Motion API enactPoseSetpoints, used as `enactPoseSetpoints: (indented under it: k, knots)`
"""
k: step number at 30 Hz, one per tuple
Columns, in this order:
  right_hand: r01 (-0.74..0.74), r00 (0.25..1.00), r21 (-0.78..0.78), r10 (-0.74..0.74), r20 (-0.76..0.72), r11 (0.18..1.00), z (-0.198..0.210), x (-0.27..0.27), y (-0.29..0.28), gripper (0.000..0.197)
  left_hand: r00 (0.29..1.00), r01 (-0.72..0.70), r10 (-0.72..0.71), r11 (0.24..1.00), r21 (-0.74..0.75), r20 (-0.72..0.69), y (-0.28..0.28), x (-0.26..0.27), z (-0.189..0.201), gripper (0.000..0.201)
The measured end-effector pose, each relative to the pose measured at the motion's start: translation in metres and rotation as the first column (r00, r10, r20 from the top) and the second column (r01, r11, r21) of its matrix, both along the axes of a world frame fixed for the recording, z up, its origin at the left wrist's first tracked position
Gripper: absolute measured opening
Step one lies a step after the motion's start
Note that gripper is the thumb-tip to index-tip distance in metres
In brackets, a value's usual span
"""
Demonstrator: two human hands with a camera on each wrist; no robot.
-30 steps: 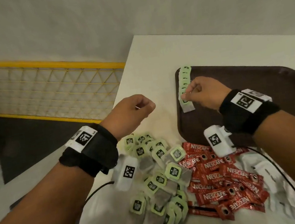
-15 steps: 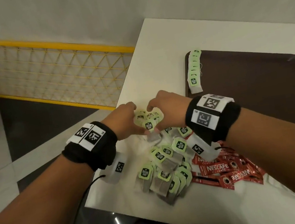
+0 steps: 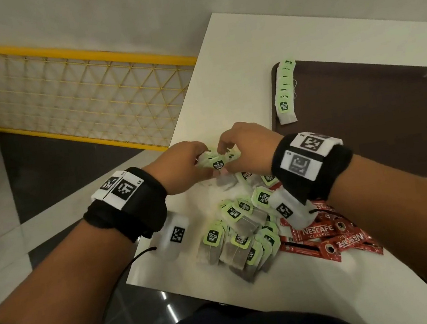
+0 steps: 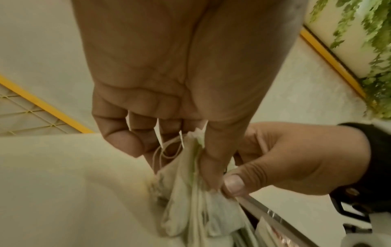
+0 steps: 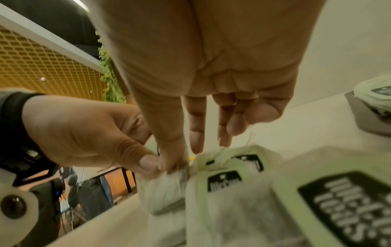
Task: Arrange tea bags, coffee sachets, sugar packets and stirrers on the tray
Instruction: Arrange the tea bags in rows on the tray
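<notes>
Several green-tagged tea bags, a small bunch (image 3: 218,162), sit pinched between both hands just above the table, near its left edge and short of the tray's near-left corner. Left hand (image 3: 183,167) has fingers curled, thumb and fingers pinching the bunch with strings looping out below the knuckles; left wrist view shows its fingers (image 4: 135,133) folded round paper tags and the bags hanging down. Right hand (image 3: 246,149) meets it from the other side, thumb and forefinger pinching the same bunch, other fingers (image 5: 224,127) loosely extended. Loose pile of tea bags (image 3: 239,229) lies on the white table (image 3: 236,76) just below the hands, toward the near edge, bags overlapping at mixed angles. Red Nescafe coffee sachets (image 3: 327,236) lie touching the pile's right side, partly under the right wrist. Brown tray (image 3: 379,116) sits at the far right of the table; a neat overlapping row of tea bags (image 3: 285,91) runs along its left edge from the far-left corner toward the near one. Both wrists wear black bands with marker tags. Yellow mesh railing (image 3: 74,99) stands beyond the table's left edge.
</notes>
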State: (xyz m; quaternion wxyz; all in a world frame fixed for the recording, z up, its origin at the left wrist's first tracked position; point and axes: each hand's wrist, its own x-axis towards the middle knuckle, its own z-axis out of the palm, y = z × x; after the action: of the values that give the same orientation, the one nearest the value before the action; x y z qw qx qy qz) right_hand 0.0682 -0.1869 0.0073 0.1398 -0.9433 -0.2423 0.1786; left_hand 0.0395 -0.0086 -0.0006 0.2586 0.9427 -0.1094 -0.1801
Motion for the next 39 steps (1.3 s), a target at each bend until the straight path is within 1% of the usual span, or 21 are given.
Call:
enactPoseSetpoints:
  k: [3,5,6,7,9,11,12,13,15,18,20,21,23,25,26,28,30,32,34,37,39]
  knots:
    - [0.055,0.996,0.222,-0.039,-0.075,0.973,0.012,-0.004,-0.014,0.023,1.000,0.007,-0.006,0.995,-0.098,0.007,0.004,0.001,0.016,0.026]
    - [0.118,0.985,0.390,-0.057,-0.165,0.913,0.018,-0.005,-0.023,0.020,1.000,-0.020,0.015,0.961,-0.276,-0.021,0.002,0.004,0.024,0.027]
    - [0.156,0.976,0.463,-0.065,-0.207,0.872,0.020,-0.005,-0.027,0.022,0.997,-0.053,0.029,0.913,-0.405,-0.065,-0.001,0.005,0.026,0.029]
    - [0.203,0.966,0.528,-0.080,-0.246,0.825,0.022,-0.004,-0.031,0.023,0.992,-0.101,0.043,0.842,-0.529,-0.121,-0.007,0.006,0.027,0.031]
    - [0.296,0.946,0.613,-0.138,-0.292,0.733,0.023,-0.001,-0.037,0.021,0.965,-0.223,0.050,0.670,-0.708,-0.256,-0.022,0.008,0.026,0.030]
    - [0.364,0.928,0.658,-0.194,-0.319,0.659,0.022,0.003,-0.044,0.011,0.936,-0.310,0.027,0.531,-0.789,-0.350,-0.040,0.012,0.024,0.030]
    - [0.398,0.916,0.674,-0.220,-0.337,0.622,0.021,0.005,-0.047,0.010,0.927,-0.336,0.016,0.485,-0.808,-0.376,-0.048,0.015,0.023,0.030]
    - [0.429,0.902,0.687,-0.250,-0.351,0.586,0.018,0.007,-0.051,0.011,0.922,-0.349,0.011,0.457,-0.818,-0.387,-0.055,0.019,0.021,0.029]
    - [0.484,0.874,0.700,-0.323,-0.363,0.525,0.013,0.011,-0.060,0.015,0.927,-0.338,0.006,0.449,-0.827,-0.376,-0.066,0.025,0.016,0.026]
    - [0.561,0.816,0.705,-0.432,-0.383,0.434,0.004,0.017,-0.074,0.022,0.939,-0.314,0.031,0.484,-0.817,-0.342,-0.080,0.036,0.007,0.033]
    - [0.616,0.769,0.694,-0.474,-0.429,0.372,-0.001,0.021,-0.085,0.023,0.945,-0.306,0.061,0.505,-0.807,-0.321,-0.087,0.043,0.005,0.035]
    - [0.643,0.746,0.688,-0.478,-0.464,0.337,-0.003,0.023,-0.088,0.023,0.944,-0.310,0.064,0.504,-0.806,-0.323,-0.089,0.046,0.004,0.034]
    - [0.694,0.696,0.667,-0.489,-0.525,0.271,-0.004,0.026,-0.099,0.023,0.936,-0.327,0.050,0.493,-0.806,-0.349,-0.094,0.053,0.005,0.022]
    - [0.734,0.648,0.641,-0.512,-0.563,0.224,-0.003,0.032,-0.114,0.020,0.919,-0.372,0.070,0.479,-0.795,-0.388,-0.098,0.061,0.006,0.012]
    - [0.751,0.627,0.626,-0.526,-0.575,0.210,-0.005,0.036,-0.121,0.016,0.912,-0.393,0.089,0.473,-0.789,-0.401,-0.100,0.065,0.006,0.011]
    - [0.784,0.586,0.584,-0.563,-0.582,0.212,-0.010,0.043,-0.131,0.007,0.901,-0.423,0.118,0.455,-0.783,-0.418,-0.102,0.071,0.005,0.017]
    - [0.808,0.563,0.531,-0.600,-0.568,0.256,-0.017,0.049,-0.136,0.006,0.887,-0.452,0.133,0.439,-0.776,-0.442,-0.102,0.075,0.004,0.026]
    - [0.819,0.561,0.481,-0.609,-0.561,0.312,-0.022,0.052,-0.135,0.006,0.875,-0.474,0.134,0.422,-0.773,-0.464,-0.102,0.077,0.003,0.030]
    - [0.820,0.569,0.437,-0.618,-0.542,0.371,-0.024,0.055,-0.130,0.009,0.869,-0.482,0.121,0.416,-0.771,-0.479,-0.102,0.077,0.003,0.030]
    - [0.805,0.592,0.393,-0.640,-0.489,0.445,-0.022,0.065,-0.124,0.015,0.874,-0.467,0.098,0.438,-0.768,-0.476,-0.101,0.077,0.002,0.028]
    - [0.808,0.589,0.355,-0.664,-0.461,0.470,-0.021,0.073,-0.123,0.014,0.877,-0.459,0.094,0.450,-0.766,-0.471,-0.099,0.077,0.002,0.030]
